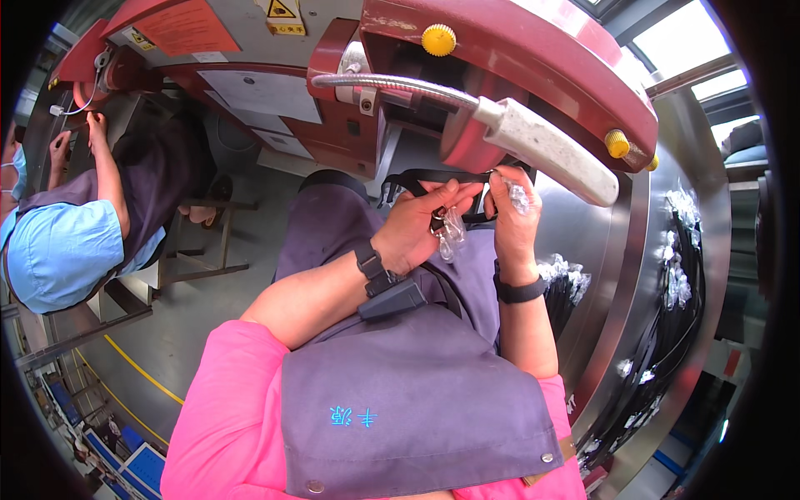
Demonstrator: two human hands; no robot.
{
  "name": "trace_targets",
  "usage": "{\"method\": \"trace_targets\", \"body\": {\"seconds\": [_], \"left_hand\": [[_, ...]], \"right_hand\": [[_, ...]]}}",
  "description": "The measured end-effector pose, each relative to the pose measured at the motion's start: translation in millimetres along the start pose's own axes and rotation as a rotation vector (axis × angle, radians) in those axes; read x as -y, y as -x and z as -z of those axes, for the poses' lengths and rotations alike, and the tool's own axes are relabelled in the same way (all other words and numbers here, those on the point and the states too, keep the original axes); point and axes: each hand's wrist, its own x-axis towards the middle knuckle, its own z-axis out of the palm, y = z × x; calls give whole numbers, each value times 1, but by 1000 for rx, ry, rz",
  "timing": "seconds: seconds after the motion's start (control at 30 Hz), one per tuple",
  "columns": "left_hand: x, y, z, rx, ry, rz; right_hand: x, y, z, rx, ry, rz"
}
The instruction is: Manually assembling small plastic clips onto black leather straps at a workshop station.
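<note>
A thin black strap (450, 176) runs between my two hands, just below the red machine (533, 50). My left hand (408, 227) has its thumb and fingers closed on the strap. Beside those fingers hangs a small metal fitting (437, 220) with clear plastic wrap (452, 233) around it. My right hand (518, 221) pinches the strap further right, with another crumple of clear plastic (517, 197) at its fingers. Above my right hand is a pale lamp-like head (550, 150) on a flexible metal arm. The exact kind of strap is not clear.
A metal tray (612, 308) at the right carries black straps (658, 358) with plastic-wrapped ends; another bundle (565, 282) lies nearer my right wrist. Yellow knobs (438, 39) stick out of the machine. At the left a co-worker (75, 233) sits at a similar machine, near a stool (212, 258).
</note>
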Motion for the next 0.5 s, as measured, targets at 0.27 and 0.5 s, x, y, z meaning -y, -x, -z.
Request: {"method": "trace_targets", "body": {"seconds": [0.27, 0.5], "left_hand": [[3, -3, 5, 18, 8, 0], [5, -4, 4, 77, -9, -14]], "right_hand": [[-6, -1, -1, -41, -15, 20], [-3, 4, 3, -36, -43, 51]]}}
